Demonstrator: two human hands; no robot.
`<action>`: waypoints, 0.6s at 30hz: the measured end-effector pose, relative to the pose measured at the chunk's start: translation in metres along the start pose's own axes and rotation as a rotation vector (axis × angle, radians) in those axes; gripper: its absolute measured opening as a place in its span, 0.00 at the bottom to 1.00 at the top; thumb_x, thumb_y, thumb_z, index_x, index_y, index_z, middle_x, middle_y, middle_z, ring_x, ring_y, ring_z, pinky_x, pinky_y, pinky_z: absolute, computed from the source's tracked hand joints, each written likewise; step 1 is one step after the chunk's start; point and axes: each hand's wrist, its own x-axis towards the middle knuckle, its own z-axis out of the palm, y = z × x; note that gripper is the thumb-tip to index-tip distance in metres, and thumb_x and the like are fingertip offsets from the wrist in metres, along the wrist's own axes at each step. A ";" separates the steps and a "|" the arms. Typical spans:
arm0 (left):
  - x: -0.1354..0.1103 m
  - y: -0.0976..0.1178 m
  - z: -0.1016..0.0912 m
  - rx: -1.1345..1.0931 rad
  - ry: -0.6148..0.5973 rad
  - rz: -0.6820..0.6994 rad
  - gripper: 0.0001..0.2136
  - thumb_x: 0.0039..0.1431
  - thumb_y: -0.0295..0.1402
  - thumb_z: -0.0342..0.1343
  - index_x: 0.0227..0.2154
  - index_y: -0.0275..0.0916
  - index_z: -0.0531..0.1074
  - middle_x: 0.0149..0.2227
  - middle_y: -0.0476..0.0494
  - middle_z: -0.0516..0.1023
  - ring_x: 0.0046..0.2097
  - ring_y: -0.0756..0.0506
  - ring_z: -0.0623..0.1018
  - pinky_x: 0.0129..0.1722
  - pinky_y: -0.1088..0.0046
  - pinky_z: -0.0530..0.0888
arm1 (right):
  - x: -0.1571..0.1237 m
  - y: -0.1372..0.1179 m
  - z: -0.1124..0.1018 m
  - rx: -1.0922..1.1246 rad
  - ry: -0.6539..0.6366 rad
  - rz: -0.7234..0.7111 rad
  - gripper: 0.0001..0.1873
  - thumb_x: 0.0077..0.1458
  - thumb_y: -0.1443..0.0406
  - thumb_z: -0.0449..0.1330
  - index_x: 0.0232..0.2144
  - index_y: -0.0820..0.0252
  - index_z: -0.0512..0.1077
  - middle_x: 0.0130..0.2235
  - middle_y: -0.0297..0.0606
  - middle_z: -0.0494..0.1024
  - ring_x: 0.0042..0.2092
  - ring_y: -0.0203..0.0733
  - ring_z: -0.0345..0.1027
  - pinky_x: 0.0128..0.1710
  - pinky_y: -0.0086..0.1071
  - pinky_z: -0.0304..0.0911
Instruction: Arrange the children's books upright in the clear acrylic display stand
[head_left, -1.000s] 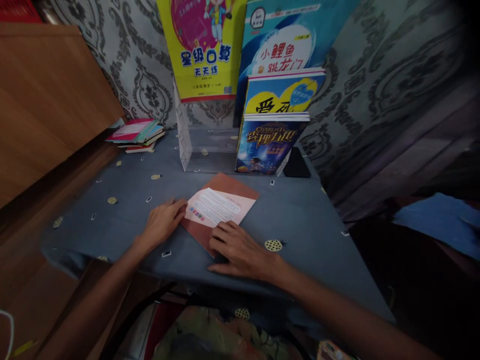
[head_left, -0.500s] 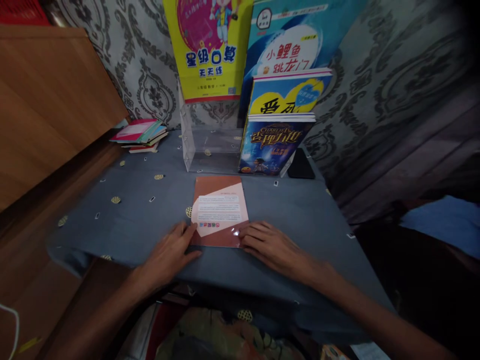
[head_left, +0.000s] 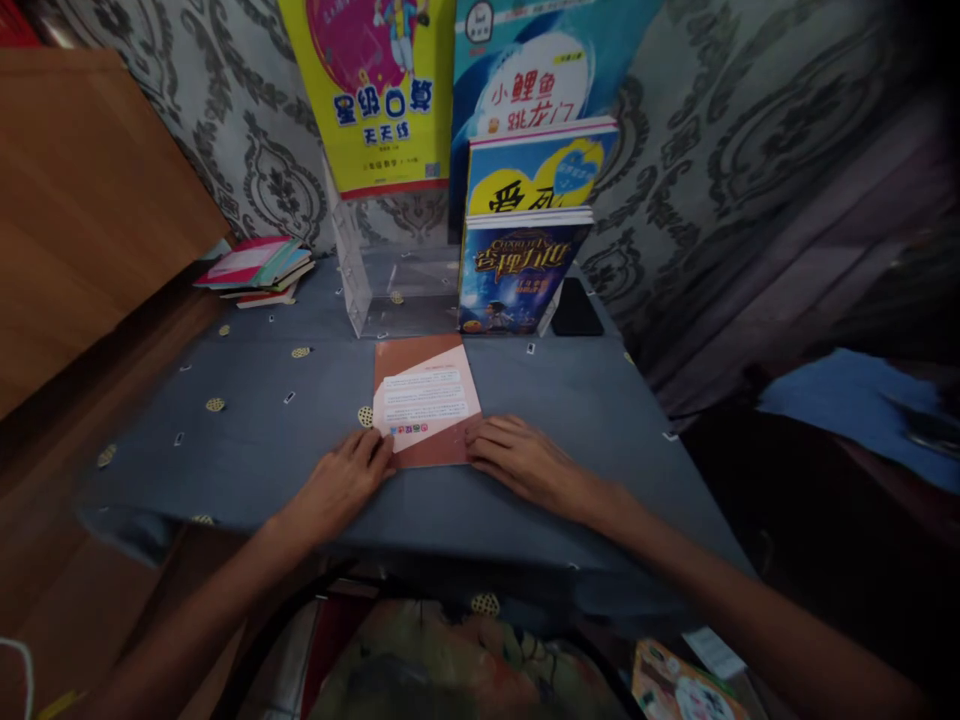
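Observation:
A thin brown booklet (head_left: 427, 455) with a pale printed panel lies flat on the cloth-covered table, its print upside down to me. At its near left corner is my left hand (head_left: 349, 475), fingers bent and closed on the edge. My right hand (head_left: 521, 460) has its fingers pressed together on the near right edge. The undersides of both hands' fingertips are hidden. Just beyond the booklet stands a clear plastic book rack (head_left: 356, 290), holding a yellow workbook (head_left: 390, 150) on its left. Several books, with a dark blue one (head_left: 510, 270) in front, fill its right side.
A small pile of books (head_left: 259, 270) sits at the table's far left, near a wooden cabinet (head_left: 97, 200). A black flat object (head_left: 576, 308) lies right of the rack. Patterned curtain (head_left: 675, 150) hangs behind. Blue fabric (head_left: 862, 410) is off to the right.
The view has shifted, so everything sits a little further left and up. My left thumb has drawn in toward the booklet's corner. The booklet still lies between my hands.

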 end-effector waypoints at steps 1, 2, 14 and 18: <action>-0.002 -0.002 0.003 0.020 0.027 0.032 0.17 0.74 0.34 0.43 0.59 0.33 0.66 0.55 0.30 0.75 0.55 0.38 0.76 0.49 0.61 0.78 | 0.000 -0.001 0.000 0.001 0.008 -0.002 0.11 0.71 0.65 0.51 0.39 0.59 0.73 0.39 0.41 0.79 0.41 0.44 0.70 0.44 0.38 0.66; -0.004 -0.003 0.006 0.033 0.053 0.058 0.17 0.74 0.34 0.42 0.59 0.33 0.66 0.55 0.29 0.75 0.56 0.38 0.75 0.50 0.61 0.77 | 0.001 -0.001 0.001 0.001 0.014 -0.003 0.11 0.71 0.64 0.51 0.39 0.59 0.73 0.39 0.41 0.79 0.41 0.44 0.70 0.44 0.38 0.65; 0.004 -0.004 0.008 0.016 0.213 0.124 0.14 0.71 0.34 0.49 0.53 0.32 0.71 0.53 0.28 0.77 0.58 0.36 0.76 0.58 0.54 0.72 | 0.005 -0.004 0.011 -0.017 0.063 0.001 0.10 0.69 0.63 0.55 0.43 0.60 0.76 0.43 0.44 0.79 0.46 0.47 0.70 0.48 0.41 0.69; 0.019 0.006 -0.003 -0.014 0.100 0.211 0.18 0.71 0.29 0.46 0.61 0.32 0.63 0.61 0.29 0.72 0.64 0.36 0.70 0.61 0.56 0.69 | 0.005 -0.001 0.012 0.072 0.055 0.031 0.10 0.69 0.63 0.55 0.44 0.59 0.76 0.44 0.44 0.79 0.47 0.47 0.71 0.48 0.43 0.70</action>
